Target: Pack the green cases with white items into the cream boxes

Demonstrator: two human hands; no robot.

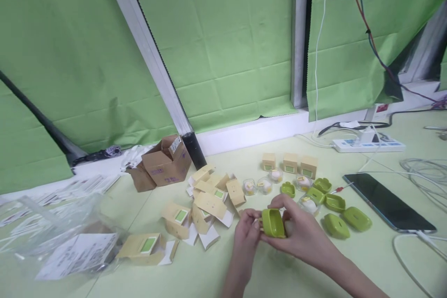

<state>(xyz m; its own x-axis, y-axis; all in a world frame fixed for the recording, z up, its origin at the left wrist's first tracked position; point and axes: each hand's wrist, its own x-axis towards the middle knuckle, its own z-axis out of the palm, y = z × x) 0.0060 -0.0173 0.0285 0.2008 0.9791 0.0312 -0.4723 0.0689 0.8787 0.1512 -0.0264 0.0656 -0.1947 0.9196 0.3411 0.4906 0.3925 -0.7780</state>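
Over the pale table point(195, 279), right of the brown cardboard box point(166, 164) and the heap of flat cartons point(209, 205), clamps with the right hand point(300, 233) and pinches with the left hand point(246, 230) a small green case point(273, 222) just above the tabletop.

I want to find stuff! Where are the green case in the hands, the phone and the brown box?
green case point(273, 222), head view, rounded side
phone point(386, 200), head view, screen
brown box point(164, 170), head view, front wall

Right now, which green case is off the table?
The green case gripped between left hand and right hand; the other cases lie on the table.
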